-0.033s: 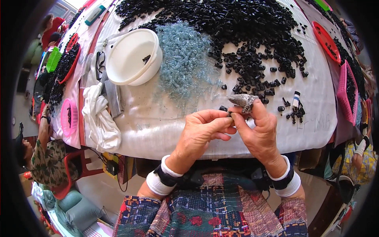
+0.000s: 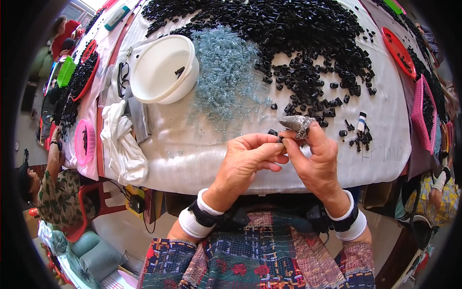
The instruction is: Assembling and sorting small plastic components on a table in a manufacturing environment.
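We take the white bowl (image 2: 161, 72) as our landmark on the cloth-covered worktop (image 2: 192, 154). It sits at the far left of the cloth, with one small dark piece lying inside it.

Well below and to the right of the bowl, near the worktop's near edge, our two hands meet. Our left hand (image 2: 245, 161) has its grip closed, thumb and forefinger pinched on a small black part (image 2: 280, 139) that we can barely make out between the fingertips. Our right hand (image 2: 315, 161) presses its fingertips against the same spot, its grip closed too, and its forefinger wears a worn grey finger wrap (image 2: 297, 124) that points back toward the bowl. Both wrists carry white bands with black straps.

Just right of the bowl spreads a heap of pale blue springs (image 2: 226, 77). Further right of the bowl, and beyond the springs, lies a large pile of black plastic caps (image 2: 288, 33), thinning into loose pieces just above our hands. A small cluster of black bits (image 2: 361, 137) with a white-and-black tube lies far right of the bowl, past our right hand.

Just below the bowl to its left, a crumpled white cloth (image 2: 122, 144) hangs over the edge, and a pair of dark-framed glasses (image 2: 122, 79) lies touching the bowl's left side. Further left of the bowl stand a pink basket (image 2: 84, 142) and a red tray (image 2: 86, 72) of black pieces. Far right of the bowl sit another red tray (image 2: 398, 50) and a pink basket (image 2: 423, 113).
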The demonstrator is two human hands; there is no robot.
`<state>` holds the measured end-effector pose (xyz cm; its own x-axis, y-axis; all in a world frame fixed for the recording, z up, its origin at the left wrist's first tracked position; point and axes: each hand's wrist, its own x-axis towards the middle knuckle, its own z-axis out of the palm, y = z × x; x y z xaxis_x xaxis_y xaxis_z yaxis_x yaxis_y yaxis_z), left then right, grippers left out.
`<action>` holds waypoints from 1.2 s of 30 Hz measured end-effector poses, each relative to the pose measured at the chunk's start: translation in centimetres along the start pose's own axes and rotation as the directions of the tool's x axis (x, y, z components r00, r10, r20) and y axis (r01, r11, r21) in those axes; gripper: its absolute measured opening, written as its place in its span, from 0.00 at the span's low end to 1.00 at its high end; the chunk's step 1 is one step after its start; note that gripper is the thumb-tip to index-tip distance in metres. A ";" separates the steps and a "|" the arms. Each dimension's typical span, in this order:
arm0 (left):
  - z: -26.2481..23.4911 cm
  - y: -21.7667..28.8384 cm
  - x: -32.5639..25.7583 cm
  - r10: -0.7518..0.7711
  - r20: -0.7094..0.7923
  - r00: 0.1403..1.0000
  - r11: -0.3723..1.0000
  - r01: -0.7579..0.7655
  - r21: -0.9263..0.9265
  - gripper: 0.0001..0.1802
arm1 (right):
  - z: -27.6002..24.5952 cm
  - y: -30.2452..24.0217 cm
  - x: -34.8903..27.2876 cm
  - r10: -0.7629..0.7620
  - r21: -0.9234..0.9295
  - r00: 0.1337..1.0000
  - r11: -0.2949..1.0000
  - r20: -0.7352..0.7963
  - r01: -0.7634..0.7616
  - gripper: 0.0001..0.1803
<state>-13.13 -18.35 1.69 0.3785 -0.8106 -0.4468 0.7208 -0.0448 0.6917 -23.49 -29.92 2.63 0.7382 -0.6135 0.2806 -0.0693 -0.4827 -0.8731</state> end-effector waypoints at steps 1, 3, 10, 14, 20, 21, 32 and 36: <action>0.1 0.1 0.1 -0.031 0.007 0.999 0.999 0.031 -0.006 0.11 | -0.1 0.0 0.0 -0.021 -0.008 1.000 1.000 0.005 0.021 0.09; 0.3 0.1 0.2 -0.039 0.003 0.999 0.999 0.039 -0.012 0.11 | -0.3 -0.1 0.0 -0.045 -0.014 0.999 0.999 0.010 0.045 0.08; 0.4 -0.1 0.4 0.007 -0.007 1.000 1.000 -0.007 -0.001 0.09 | -0.5 0.2 0.2 -0.017 0.095 0.998 0.995 0.063 0.011 0.09; 0.2 -0.2 0.5 0.014 0.015 1.000 1.000 -0.014 -0.013 0.09 | -0.4 0.3 0.3 -0.009 0.136 0.997 0.991 0.082 -0.002 0.09; 0.0 -0.3 0.4 0.026 0.026 0.999 1.000 -0.025 -0.013 0.09 | -0.6 0.3 0.1 -0.011 0.074 0.996 0.997 0.086 0.004 0.14; -0.3 -0.4 0.4 0.036 0.025 0.999 0.999 -0.035 -0.028 0.09 | -0.7 0.0 0.3 -0.015 0.075 0.996 0.997 0.088 0.009 0.14; 0.0 -0.1 -0.1 0.058 0.001 0.998 0.991 -0.058 -0.125 0.09 | 0.4 -0.2 0.0 -0.298 -0.191 0.938 0.925 0.176 0.329 0.19; -0.2 -0.1 0.0 0.033 -0.007 0.999 0.991 -0.034 -0.130 0.09 | 0.6 0.0 -0.1 -0.348 -0.291 0.923 0.877 0.163 0.382 0.17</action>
<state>-13.12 -18.28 1.50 0.4064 -0.8074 -0.4276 0.7770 0.0591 0.6267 -23.16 -29.48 2.38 0.8150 -0.2968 0.4976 0.0255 -0.8396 -0.5426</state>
